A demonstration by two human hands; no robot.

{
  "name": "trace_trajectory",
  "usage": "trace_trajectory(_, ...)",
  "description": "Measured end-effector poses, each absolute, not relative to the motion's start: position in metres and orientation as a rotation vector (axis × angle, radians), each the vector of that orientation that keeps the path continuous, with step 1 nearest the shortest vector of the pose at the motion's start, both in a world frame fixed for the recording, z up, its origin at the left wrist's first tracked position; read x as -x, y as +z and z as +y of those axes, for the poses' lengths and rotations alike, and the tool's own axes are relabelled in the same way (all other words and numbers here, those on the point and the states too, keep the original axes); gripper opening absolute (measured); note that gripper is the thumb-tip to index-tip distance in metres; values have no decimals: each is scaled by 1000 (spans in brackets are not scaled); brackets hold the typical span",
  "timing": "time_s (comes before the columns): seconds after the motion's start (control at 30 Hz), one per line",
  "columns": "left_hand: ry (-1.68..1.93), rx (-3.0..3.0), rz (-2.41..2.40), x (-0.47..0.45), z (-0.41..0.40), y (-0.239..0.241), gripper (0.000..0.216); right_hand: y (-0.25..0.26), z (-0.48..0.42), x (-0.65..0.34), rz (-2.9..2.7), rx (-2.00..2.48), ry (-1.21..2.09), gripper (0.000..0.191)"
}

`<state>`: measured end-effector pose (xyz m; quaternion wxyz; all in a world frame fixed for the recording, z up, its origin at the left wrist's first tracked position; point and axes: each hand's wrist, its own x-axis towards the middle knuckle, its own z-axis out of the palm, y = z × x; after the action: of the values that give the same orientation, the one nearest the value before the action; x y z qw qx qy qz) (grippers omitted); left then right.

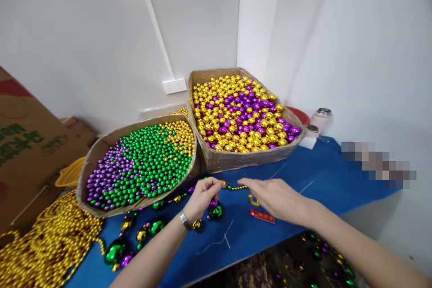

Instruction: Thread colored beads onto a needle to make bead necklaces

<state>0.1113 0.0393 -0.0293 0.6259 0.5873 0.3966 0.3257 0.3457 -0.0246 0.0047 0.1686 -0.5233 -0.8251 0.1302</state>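
Observation:
My left hand (203, 195), with a silver watch at its wrist, pinches a bead string (237, 187) between thumb and fingertips. At the string's other end is my right hand (272, 195), its fingertips closed on the small gold beads; its thumb is mostly hidden. Below my left hand lie a large green bead (215, 211) and a gold one. A bead garland (157, 226) of green, gold and purple balls runs along the blue table to the left. Beneath my right hand are a yellow square piece (253, 200) and a red packet (262, 216).
Behind my hands stand a carton of green, purple and gold beads (145, 162) and a carton of larger gold and purple beads (243, 112). Gold bead strings (50, 238) heap at left. Pink bottles (320, 119) stand at right. Loose thread (218, 240) lies on the blue table (189, 256).

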Motion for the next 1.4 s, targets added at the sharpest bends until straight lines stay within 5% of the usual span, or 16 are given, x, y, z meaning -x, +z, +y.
trace_trajectory(0.13,729,-1476,853,-122,33,-31,33,31,-21,-299,-2675,1285,166,61)
trace_trajectory(0.43,541,-1532,729,-111,35,-37,35,22,0,-282,-2739,1347,-43,24)
trace_trajectory(0.7,529,-1604,692,-109,34,-35,38,13,3,-288,-2541,1432,198,13)
trace_trajectory(0.87,607,-1751,749,-110,35,-31,33,9,-13,-307,-2322,1440,454,37)
trace_trajectory(1.03,654,-2055,710,-115,33,-24,25,15,-28,-285,-1387,1042,1054,30)
trace_trajectory(1.2,652,-2303,710,-119,30,-20,24,51,-19,-259,-869,871,1288,27)
trace_trajectory(1.4,600,-2344,807,-113,29,-32,23,122,-5,-276,-716,835,1171,33)
